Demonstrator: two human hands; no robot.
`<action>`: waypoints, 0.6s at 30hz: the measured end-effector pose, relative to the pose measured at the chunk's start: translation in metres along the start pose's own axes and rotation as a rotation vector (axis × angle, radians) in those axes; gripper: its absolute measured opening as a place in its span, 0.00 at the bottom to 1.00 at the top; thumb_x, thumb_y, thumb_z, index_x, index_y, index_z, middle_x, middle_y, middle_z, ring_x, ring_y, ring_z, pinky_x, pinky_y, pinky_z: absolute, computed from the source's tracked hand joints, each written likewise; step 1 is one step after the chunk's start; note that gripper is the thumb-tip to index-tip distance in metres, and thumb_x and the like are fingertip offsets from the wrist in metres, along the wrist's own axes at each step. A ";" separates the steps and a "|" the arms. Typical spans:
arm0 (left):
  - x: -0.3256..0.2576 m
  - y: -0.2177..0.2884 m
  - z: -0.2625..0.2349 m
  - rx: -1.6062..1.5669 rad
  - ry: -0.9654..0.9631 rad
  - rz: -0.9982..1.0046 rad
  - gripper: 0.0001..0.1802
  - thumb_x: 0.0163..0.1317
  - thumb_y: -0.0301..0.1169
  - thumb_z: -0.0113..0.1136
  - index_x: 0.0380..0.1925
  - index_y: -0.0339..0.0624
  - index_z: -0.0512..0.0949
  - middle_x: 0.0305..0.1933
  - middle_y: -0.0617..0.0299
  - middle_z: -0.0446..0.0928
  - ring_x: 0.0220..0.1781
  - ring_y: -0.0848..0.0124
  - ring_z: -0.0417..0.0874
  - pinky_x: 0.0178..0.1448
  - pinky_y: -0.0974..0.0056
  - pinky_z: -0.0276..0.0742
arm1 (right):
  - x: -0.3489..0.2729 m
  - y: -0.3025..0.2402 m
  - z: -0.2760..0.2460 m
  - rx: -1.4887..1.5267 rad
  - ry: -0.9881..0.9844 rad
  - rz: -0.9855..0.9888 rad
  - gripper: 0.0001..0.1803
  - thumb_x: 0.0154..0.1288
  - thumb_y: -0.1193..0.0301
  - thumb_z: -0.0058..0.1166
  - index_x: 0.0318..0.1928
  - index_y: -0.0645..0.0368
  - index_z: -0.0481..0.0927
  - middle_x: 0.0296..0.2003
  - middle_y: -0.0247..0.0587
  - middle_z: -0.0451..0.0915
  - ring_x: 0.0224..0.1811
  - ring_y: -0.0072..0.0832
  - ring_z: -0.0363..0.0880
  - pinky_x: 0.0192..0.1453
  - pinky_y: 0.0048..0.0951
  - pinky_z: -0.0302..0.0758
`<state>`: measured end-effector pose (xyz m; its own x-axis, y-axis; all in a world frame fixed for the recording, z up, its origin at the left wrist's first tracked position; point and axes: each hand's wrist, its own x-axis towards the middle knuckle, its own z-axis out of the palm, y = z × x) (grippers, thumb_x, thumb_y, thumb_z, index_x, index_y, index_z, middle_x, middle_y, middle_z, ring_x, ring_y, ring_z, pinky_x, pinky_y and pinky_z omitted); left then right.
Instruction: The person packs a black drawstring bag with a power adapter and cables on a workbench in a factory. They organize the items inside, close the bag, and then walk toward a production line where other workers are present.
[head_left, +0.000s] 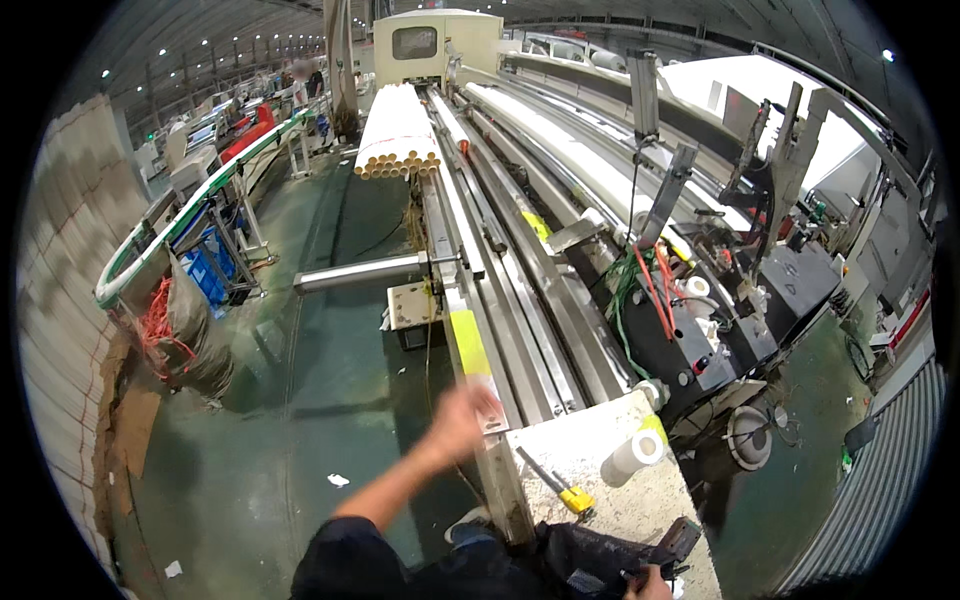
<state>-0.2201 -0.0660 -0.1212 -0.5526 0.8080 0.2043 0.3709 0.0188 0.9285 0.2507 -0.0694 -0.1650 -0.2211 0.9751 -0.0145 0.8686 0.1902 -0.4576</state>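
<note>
Reaching forward over the near end of the long machine, the left hand (462, 422) is blurred by motion and is seen close above the end of a metal rail (487, 414), just past a yellow label (467, 342); whether the rail is touched cannot be told, nor can it be told whether its fingers are spread or pressed together. At the lower edge, the right hand (652, 584) is partly cut off and held close by a black bundle (580, 558) and a dark boxy device (681, 538), both at the near end of a pale, stained worktop (555, 440); its fingers appear curled, but what is pinched by them, if anything, cannot be made out. On the same worktop, a yellow-handled tool (576, 499) is laid slantwise between the two hands, and a small white roll (634, 457) is placed farther to the right. Beyond, a stack of long white tubes (398, 125) with brown open ends is rested along the machine's left side. Farther left, a bulging sack (198, 325) and red strands (157, 320) are seen above the green floor (330, 400).
</note>
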 end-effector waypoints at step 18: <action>-0.107 0.011 0.127 0.056 -0.872 -0.092 0.17 0.65 0.29 0.60 0.53 0.38 0.80 0.36 0.58 0.84 0.36 0.73 0.84 0.42 0.66 0.79 | -0.051 0.059 -0.052 0.390 0.485 0.317 0.14 0.64 0.83 0.49 0.50 0.63 0.78 0.46 0.46 0.79 0.47 0.33 0.81 0.50 0.31 0.77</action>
<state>-0.0624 -0.0774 -0.1721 0.1768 0.9633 -0.2021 0.4019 0.1168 0.9082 0.3362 -0.1025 -0.1449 0.3189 0.9346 0.1572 0.6158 -0.0782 -0.7840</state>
